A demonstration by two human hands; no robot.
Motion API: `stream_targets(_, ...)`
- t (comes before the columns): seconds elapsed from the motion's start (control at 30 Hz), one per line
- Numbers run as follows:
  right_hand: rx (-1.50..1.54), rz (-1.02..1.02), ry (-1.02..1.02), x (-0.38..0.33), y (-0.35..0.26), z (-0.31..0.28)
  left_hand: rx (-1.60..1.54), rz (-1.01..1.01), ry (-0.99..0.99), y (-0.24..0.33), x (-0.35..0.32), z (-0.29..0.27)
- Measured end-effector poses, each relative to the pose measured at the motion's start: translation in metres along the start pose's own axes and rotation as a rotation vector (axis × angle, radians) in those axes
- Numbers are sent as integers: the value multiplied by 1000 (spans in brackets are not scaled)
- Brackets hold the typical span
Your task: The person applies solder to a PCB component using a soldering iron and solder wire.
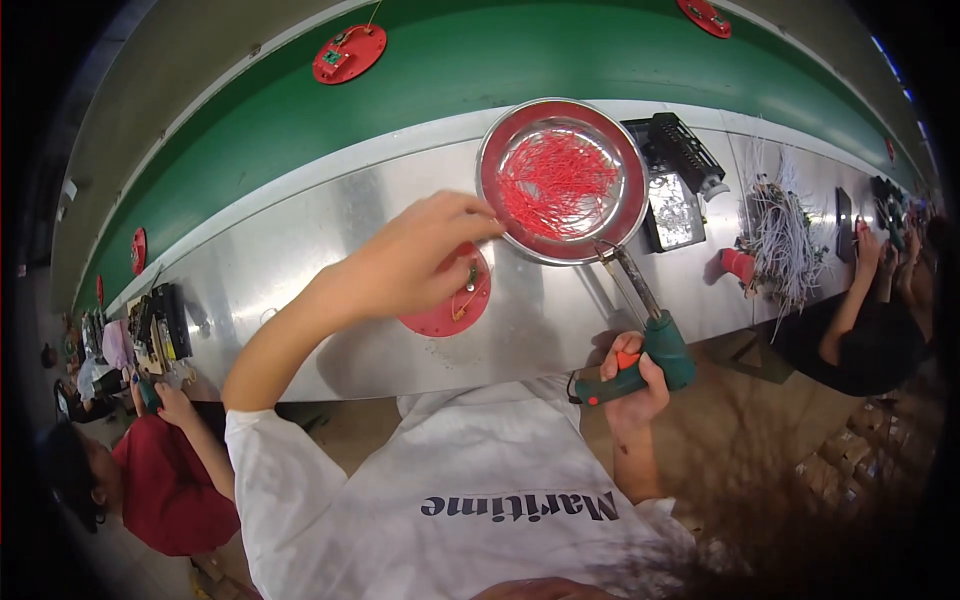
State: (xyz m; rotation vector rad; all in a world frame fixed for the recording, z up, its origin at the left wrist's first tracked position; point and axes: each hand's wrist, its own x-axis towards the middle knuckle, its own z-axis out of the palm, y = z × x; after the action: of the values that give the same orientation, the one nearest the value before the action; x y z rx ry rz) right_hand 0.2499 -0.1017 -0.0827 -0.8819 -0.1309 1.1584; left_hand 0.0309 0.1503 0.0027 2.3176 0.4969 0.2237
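Factory assembly line, pretty clearly: green belt [560, 50] along the top with red discs [372, 46] on it, long metal bench [330, 215], soldering gun [668, 358] right of center, wires [795, 245] heaped at right, workers [180, 490] at both edges.

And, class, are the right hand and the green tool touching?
Touching: the head view shows the right hand wrapped around the handle of the green tool.

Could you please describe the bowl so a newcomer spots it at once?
On the metal bench, find the red disc partly hidden by the left hand. Beyond it, to the right, a round silvery bowl stands apart by its heap of thin red strands.
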Motion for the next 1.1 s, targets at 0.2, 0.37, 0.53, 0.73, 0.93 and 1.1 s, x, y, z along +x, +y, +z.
stream_targets(0.2,3,-4,18,2,1,2,342,-104,187,-23,79,34)
stream_targets(0.37,27,10,10,4,1,1,360,-124,232,-25,86,39)
stream_targets(0.53,3,18,4,3,-2,2,340,-115,286,-11,66,33)
stream_targets(0.73,-45,45,-1,3,-3,5,182,-91,415,36,21,31)
stream_targets(0.93,-151,82,-131,-2,4,50,-69,-80,497,67,-38,68)
stream_targets(1.1,-307,107,-158,9,12,92,-197,-212,522,70,-62,84)
